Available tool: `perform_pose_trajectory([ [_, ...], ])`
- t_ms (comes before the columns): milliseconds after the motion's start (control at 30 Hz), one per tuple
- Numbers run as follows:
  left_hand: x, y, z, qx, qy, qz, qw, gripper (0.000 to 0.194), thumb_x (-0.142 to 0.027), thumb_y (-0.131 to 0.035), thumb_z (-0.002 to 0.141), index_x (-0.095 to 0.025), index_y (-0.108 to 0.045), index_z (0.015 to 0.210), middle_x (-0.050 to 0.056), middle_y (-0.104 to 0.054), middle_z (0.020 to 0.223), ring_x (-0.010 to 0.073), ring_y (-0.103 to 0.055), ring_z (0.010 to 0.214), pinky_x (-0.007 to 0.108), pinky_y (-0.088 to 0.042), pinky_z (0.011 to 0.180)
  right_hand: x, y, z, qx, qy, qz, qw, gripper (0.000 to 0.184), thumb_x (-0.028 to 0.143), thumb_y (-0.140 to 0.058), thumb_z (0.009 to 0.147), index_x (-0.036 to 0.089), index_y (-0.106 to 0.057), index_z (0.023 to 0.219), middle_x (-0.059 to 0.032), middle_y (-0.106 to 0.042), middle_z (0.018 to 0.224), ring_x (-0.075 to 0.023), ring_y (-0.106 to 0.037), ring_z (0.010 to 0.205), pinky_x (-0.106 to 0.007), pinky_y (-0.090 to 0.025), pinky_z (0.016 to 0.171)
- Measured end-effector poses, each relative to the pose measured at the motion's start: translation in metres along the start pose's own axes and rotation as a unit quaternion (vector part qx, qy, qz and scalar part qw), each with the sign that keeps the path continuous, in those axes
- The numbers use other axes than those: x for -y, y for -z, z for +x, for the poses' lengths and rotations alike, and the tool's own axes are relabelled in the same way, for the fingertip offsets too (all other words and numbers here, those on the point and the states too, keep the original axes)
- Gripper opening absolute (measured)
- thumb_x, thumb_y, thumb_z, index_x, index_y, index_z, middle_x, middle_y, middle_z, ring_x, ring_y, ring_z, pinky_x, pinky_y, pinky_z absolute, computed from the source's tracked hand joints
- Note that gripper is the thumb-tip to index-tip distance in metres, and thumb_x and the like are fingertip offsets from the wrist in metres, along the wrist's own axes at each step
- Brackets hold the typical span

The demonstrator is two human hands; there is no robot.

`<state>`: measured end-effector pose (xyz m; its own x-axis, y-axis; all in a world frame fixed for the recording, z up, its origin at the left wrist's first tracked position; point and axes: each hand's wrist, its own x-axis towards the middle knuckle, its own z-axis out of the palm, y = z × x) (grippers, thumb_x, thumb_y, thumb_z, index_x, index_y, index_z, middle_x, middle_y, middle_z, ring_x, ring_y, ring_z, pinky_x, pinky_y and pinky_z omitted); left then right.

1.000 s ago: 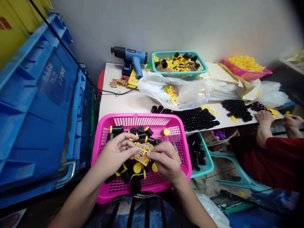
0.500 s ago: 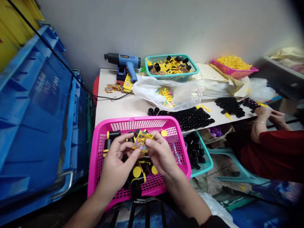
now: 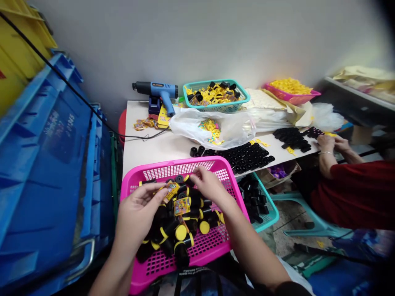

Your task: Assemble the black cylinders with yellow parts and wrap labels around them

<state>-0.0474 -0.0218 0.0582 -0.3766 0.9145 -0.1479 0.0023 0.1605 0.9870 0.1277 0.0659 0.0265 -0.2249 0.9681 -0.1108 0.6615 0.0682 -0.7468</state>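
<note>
Packet (image 3: 172, 190) was pinched in the left hand's (image 3: 135, 209) closed grip, over the pink basket (image 3: 173, 163). Right hand (image 3: 210, 186) was at the cylinders (image 3: 169, 225) near the far rim; couldn't tell if its grip held one. Progress looked partial: many cylinders had yellow ends on, second packet (image 3: 182, 206) lay loose on top, black pieces (image 3: 243, 158) on the worktop (image 3: 148, 153) showed no yellow ends.

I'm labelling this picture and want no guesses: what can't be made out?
- Head view: the fine print on the yellow packet in the left hand; too small.
- Head view: whether the right hand grips anything; its own fingers hide it.
- Head view: part of the lower teal basket; the pink basket blocks it.
</note>
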Motion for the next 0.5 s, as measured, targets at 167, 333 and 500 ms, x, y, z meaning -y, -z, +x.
perform_pose_trajectory([
  [167,0.009,0.006,0.006,0.012,0.02,-0.011,1.0,0.032,-0.042,-0.077,0.067,-0.02,-0.075,0.09,0.003,-0.077,0.081,0.0191,-0.071,0.069,0.029,-0.059,0.068,-0.013,-0.012,0.009,0.049,0.012,-0.073,0.996,0.043,0.017,-0.068,0.071,0.016,-0.056,0.113,-0.0124,-0.063,0.107,-0.0249,-0.058,0.099,-0.038,-0.043,0.084],
  [333,0.013,0.011,0.007,0.035,0.031,-0.04,0.998,0.034,-0.044,-0.077,0.067,-0.02,-0.076,0.09,0.006,-0.078,0.09,0.0226,-0.073,0.08,0.033,-0.059,0.078,0.007,0.012,-0.015,0.071,0.046,0.237,0.968,0.027,0.016,-0.06,0.073,0.023,-0.053,0.099,-0.0018,-0.063,0.094,-0.017,-0.059,0.085,-0.031,-0.046,0.074],
  [500,0.014,0.014,0.006,0.07,0.003,-0.011,0.998,0.033,-0.046,-0.074,0.07,-0.02,-0.077,0.09,0.007,-0.077,0.092,0.0259,-0.072,0.087,0.036,-0.059,0.081,0.024,0.025,-0.032,0.121,0.056,0.523,0.842,0.041,0.029,-0.075,0.07,0.026,-0.045,0.098,0.0033,-0.063,0.081,-0.0119,-0.059,0.066,-0.025,-0.046,0.062],
])
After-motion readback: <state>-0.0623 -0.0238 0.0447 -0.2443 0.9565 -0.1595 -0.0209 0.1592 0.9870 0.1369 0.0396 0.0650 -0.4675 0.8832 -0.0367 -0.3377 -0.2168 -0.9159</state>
